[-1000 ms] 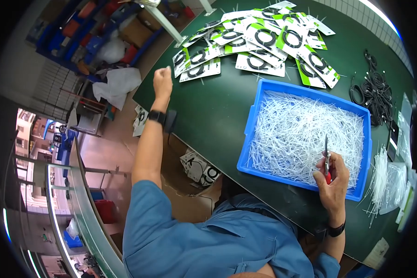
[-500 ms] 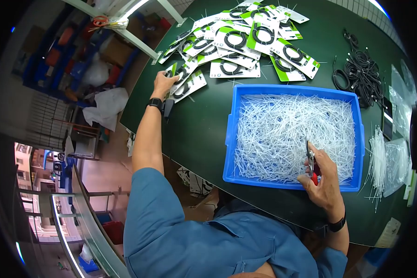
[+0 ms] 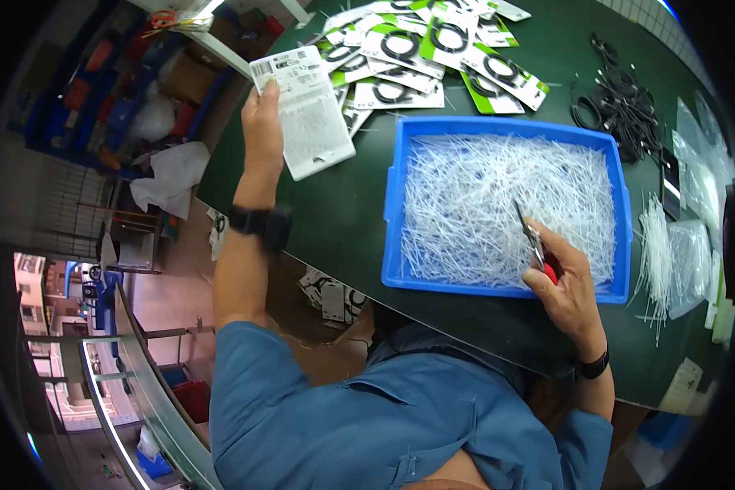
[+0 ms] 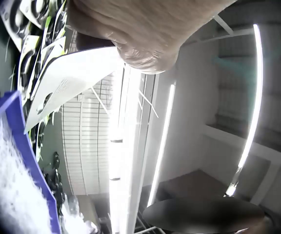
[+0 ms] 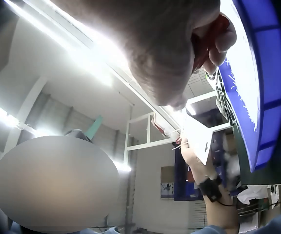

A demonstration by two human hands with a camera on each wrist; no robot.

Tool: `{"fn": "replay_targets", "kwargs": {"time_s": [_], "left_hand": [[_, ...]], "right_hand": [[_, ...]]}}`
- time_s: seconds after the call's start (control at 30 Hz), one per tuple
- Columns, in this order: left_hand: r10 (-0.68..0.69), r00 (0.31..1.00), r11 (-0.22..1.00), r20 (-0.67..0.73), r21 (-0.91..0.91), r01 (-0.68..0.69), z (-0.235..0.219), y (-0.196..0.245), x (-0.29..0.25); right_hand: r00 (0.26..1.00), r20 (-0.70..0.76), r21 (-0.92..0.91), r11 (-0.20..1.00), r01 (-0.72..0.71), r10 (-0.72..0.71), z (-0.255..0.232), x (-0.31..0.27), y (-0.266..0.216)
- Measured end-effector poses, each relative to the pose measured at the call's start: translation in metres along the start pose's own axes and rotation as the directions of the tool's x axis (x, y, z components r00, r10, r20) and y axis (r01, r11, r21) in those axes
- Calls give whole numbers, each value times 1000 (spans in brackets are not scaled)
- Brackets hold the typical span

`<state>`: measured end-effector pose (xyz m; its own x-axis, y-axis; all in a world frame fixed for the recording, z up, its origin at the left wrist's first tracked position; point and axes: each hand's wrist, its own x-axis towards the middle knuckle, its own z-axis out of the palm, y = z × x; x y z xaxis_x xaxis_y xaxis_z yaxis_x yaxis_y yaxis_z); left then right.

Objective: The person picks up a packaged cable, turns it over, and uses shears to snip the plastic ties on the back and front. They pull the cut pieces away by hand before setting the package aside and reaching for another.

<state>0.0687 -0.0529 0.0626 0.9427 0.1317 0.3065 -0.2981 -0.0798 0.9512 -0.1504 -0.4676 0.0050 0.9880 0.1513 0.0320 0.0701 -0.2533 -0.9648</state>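
Observation:
In the head view the left hand [image 3: 263,135] grips a white card [image 3: 309,114] by its left edge, thumb on top, the printed back facing up. White ties stick out behind that card [image 4: 77,73] in the left wrist view. The right hand [image 3: 565,286] holds red-handled cutters [image 3: 550,271], blades pointing away, over the near side of a blue tray [image 3: 392,192] full of thin white strips [image 3: 498,204]. Red handles [image 5: 210,41] show inside the curled fingers in the right wrist view. Beyond the tray lie piled green-and-white cards with black cables [image 3: 400,47].
Loose black cables [image 3: 629,110] lie at the table's far right. A bundle of white ties [image 3: 655,253] and clear plastic bags [image 3: 688,261] are right of the tray. Below the table's left edge more carded cables [image 3: 332,300] lie in a box. A metal post [image 3: 224,55] stands at the far left.
The left hand reached the pile's left end, took hold of a card and brought it nearer, back side up. The right hand stays over the tray with the cutters, their blades now tilted further left.

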Motion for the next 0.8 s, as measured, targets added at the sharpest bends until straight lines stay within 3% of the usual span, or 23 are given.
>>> {"fn": "replay_targets", "kwargs": {"time_s": [0.1, 0.17, 0.2, 0.3, 0.37, 0.47, 0.63, 0.73, 0.8], "left_hand": [[-161, 982, 971, 99, -162, 176, 56, 29, -89], [-366, 914, 860, 175, -313, 404, 81, 27, -130], [-389, 901, 843, 191, -320, 432, 92, 24, -144], [-467, 791, 665, 396, -432, 609, 117, 13, -177], [-477, 767, 649, 429, -417, 636, 121, 7, -186], [-471, 745, 655, 472, -378, 654, 120, 3, -193], [-439, 777, 728, 452, -328, 602, 118, 4, -195], [-430, 794, 781, 430, -264, 566, 119, 4, -199], [-414, 799, 804, 435, -236, 545, 121, 4, -201]], "right_hand": [[999, 41, -76, 997, 7, -4, 0, 0, -9], [992, 28, -238, 963, 123, -119, 2, -4, -11], [984, 33, -319, 931, 176, -174, 3, -5, -11], [993, 59, -351, 929, 120, -106, 5, -5, -15], [994, 82, -366, 925, 99, -74, 2, -5, -11], [966, 49, -498, 833, 243, -252, 2, -5, -2], [966, 42, -539, 808, 237, -255, 4, -5, 0], [934, 19, -573, 761, 304, -358, 9, -3, 4], [939, 22, -577, 762, 293, -344, 11, -2, 2]]}}
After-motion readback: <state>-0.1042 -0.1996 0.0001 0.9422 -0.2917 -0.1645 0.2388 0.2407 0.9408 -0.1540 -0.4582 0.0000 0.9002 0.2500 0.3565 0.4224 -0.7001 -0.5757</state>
